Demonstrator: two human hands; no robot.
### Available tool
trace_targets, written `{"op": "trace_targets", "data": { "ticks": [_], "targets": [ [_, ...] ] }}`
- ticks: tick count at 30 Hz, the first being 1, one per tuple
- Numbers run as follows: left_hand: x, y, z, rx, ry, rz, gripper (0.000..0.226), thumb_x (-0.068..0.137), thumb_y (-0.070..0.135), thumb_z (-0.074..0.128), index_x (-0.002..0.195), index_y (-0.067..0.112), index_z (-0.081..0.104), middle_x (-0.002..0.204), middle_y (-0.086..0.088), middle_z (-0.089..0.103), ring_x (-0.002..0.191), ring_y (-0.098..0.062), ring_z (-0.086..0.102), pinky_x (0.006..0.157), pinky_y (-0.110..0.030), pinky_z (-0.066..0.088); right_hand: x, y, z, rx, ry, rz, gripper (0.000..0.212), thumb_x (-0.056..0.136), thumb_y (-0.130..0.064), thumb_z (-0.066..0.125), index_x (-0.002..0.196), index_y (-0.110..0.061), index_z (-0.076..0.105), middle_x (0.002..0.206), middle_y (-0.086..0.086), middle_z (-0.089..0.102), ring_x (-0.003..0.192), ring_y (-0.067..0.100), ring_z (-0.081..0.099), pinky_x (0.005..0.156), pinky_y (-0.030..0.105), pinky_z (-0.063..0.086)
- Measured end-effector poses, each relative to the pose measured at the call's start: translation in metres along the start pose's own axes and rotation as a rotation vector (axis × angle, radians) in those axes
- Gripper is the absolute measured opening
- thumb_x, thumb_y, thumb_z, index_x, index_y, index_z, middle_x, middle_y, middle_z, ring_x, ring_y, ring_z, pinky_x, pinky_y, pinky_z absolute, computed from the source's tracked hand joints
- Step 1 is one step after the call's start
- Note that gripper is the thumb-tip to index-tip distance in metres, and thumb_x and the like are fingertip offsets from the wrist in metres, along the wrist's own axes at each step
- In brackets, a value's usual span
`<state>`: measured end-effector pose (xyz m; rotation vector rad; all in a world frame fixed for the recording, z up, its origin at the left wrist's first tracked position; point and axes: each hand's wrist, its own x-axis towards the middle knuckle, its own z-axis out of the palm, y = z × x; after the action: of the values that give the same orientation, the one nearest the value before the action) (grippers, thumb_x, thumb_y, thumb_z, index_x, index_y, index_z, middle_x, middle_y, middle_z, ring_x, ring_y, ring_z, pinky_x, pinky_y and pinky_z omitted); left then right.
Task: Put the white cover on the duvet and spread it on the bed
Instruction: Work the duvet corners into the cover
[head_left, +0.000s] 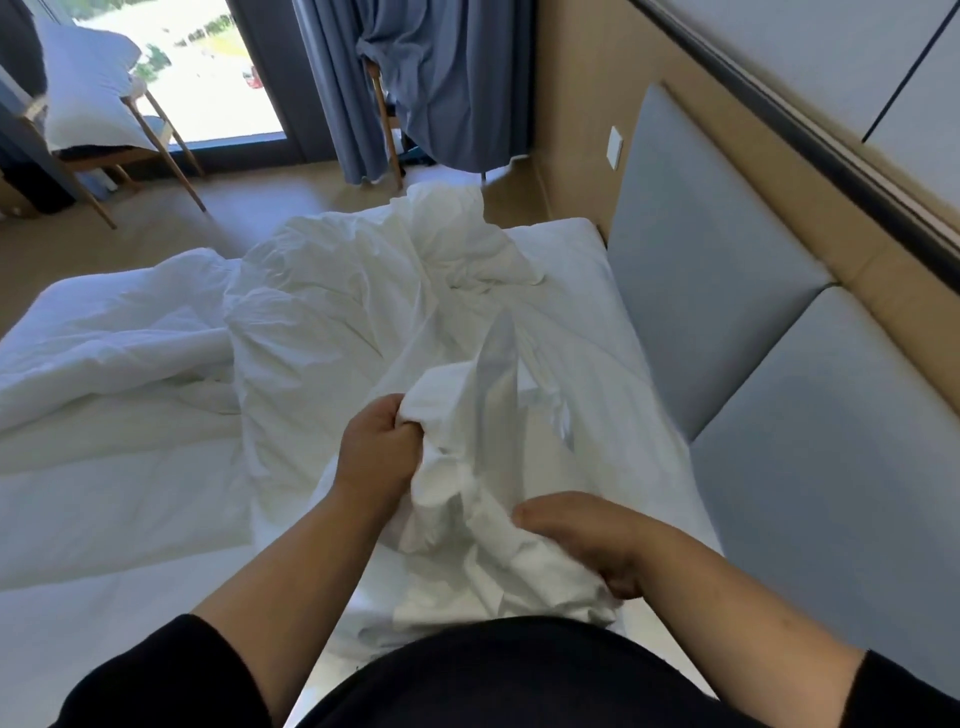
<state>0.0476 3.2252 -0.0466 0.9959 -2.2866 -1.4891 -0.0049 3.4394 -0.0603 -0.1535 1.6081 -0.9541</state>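
On the bed (582, 291), both hands grasp the white cover (332, 312).
Left hand (376, 449) and right hand (582, 540) clutch its bunched near end; it stretches toward the far edge, duvet (104, 338) beside, headboard (727, 322) right.

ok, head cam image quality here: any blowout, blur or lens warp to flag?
Head view: the window is blown out; the white cover is nearly textureless in places, and a raised fold between left hand and right hand is motion-smeared; wide-angle warp tilts and bends the headboard and wall lines.

cover (332, 312) on bed (130, 519), duvet (104, 332) left, headboard (727, 322) right
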Motion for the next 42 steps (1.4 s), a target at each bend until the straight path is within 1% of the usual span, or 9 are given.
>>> {"op": "trace_targets", "data": {
  "ticks": [4, 12, 18, 22, 26, 29, 32, 36, 42],
  "targets": [
    [-0.024, 0.001, 0.000, -0.109, -0.217, -0.046, 0.022, 0.083, 0.002, 0.060, 0.082, 0.017, 0.076, 0.083, -0.004, 0.076, 0.076, -0.016, 0.069, 0.066, -0.034, 0.057, 0.013, 0.009, 0.005, -0.075, 0.523, -0.322, 0.023, 0.088, -0.044, 0.069, 0.108, -0.039, 0.059, 0.089, -0.010, 0.065, 0.081, 0.010, 0.065, 0.077, 0.037, 0.055],
    [-0.051, 0.004, -0.005, -0.113, -0.405, 0.076, 0.017, 0.092, 0.011, 0.065, 0.093, 0.028, 0.068, 0.091, 0.008, 0.070, 0.087, -0.007, 0.065, 0.072, -0.023, 0.051, 0.029, -0.015, 0.035, 0.195, 0.451, -0.590, 0.015, 0.085, -0.013, 0.072, 0.089, -0.027, 0.067, 0.086, -0.011, 0.070, 0.085, 0.008, 0.065, 0.088, 0.022, 0.052],
    [-0.053, 0.007, -0.049, 0.608, -0.382, 0.088, 0.034, 0.080, 0.056, 0.069, 0.104, 0.040, 0.051, 0.092, 0.015, 0.063, 0.087, -0.008, 0.061, 0.072, -0.027, 0.049, 0.029, -0.037, 0.007, 0.785, 0.607, -0.607, 0.022, 0.097, -0.017, 0.051, 0.078, -0.017, 0.063, 0.071, -0.001, 0.068, 0.079, 0.021, 0.066, 0.081, 0.037, 0.055],
    [-0.054, -0.016, -0.073, 1.022, -0.505, 0.021, 0.026, 0.084, 0.053, 0.060, 0.103, 0.037, 0.057, 0.094, 0.012, 0.064, 0.089, -0.012, 0.061, 0.079, -0.033, 0.053, 0.023, -0.052, -0.023, 0.596, 0.756, -0.689, 0.016, 0.091, -0.013, 0.058, 0.076, -0.020, 0.062, 0.082, 0.003, 0.066, 0.081, 0.023, 0.063, 0.083, 0.041, 0.051],
    [-0.049, -0.048, -0.071, 1.190, -0.617, -0.078, 0.053, 0.086, 0.056, 0.058, 0.135, 0.044, 0.045, 0.129, 0.007, 0.055, 0.117, -0.020, 0.053, 0.097, -0.038, 0.047, 0.028, -0.052, -0.013, 0.485, 0.703, -0.710, 0.017, 0.090, -0.018, 0.058, 0.077, -0.008, 0.060, 0.078, 0.003, 0.065, 0.077, 0.016, 0.060, 0.074, 0.032, 0.051],
    [-0.051, -0.046, -0.061, 0.901, -0.377, 0.168, 0.073, 0.082, 0.064, 0.060, 0.144, 0.034, 0.035, 0.139, 0.009, 0.039, 0.130, -0.019, 0.040, 0.107, -0.036, 0.039, 0.027, -0.047, 0.002, 0.460, 0.707, -0.747, 0.026, 0.099, -0.013, 0.051, 0.076, -0.016, 0.062, 0.071, -0.010, 0.066, 0.069, 0.001, 0.060, 0.069, 0.023, 0.049],
    [-0.062, -0.017, -0.041, 0.402, -0.054, 0.520, 0.056, 0.080, 0.063, 0.062, 0.121, 0.027, 0.053, 0.112, 0.023, 0.047, 0.108, 0.000, 0.049, 0.093, -0.014, 0.041, 0.021, -0.046, 0.018, 0.251, 0.743, -0.809, 0.016, 0.084, -0.025, 0.061, 0.068, -0.022, 0.059, 0.071, -0.011, 0.063, 0.068, -0.002, 0.055, 0.064, 0.017, 0.047],
    [-0.067, 0.005, -0.019, 0.296, 0.027, 0.683, 0.033, 0.085, 0.049, 0.063, 0.095, 0.018, 0.061, 0.090, 0.015, 0.058, 0.083, -0.002, 0.053, 0.073, -0.015, 0.043, 0.019, -0.050, 0.037, 0.067, 0.678, -0.801, 0.033, 0.086, 0.002, 0.064, 0.069, -0.027, 0.064, 0.069, -0.020, 0.068, 0.068, -0.007, 0.061, 0.061, 0.012, 0.047],
    [-0.077, -0.003, -0.046, -0.028, 0.093, 0.471, 0.029, 0.095, 0.023, 0.064, 0.067, 0.020, 0.060, 0.064, 0.006, 0.057, 0.062, -0.006, 0.054, 0.059, -0.012, 0.039, 0.019, -0.052, 0.027, 0.192, 0.645, -0.805, 0.025, 0.094, -0.016, 0.055, 0.075, 0.000, 0.057, 0.066, 0.014, 0.050, 0.064, 0.017, 0.043, 0.060, 0.036, 0.037]
  ]
}}
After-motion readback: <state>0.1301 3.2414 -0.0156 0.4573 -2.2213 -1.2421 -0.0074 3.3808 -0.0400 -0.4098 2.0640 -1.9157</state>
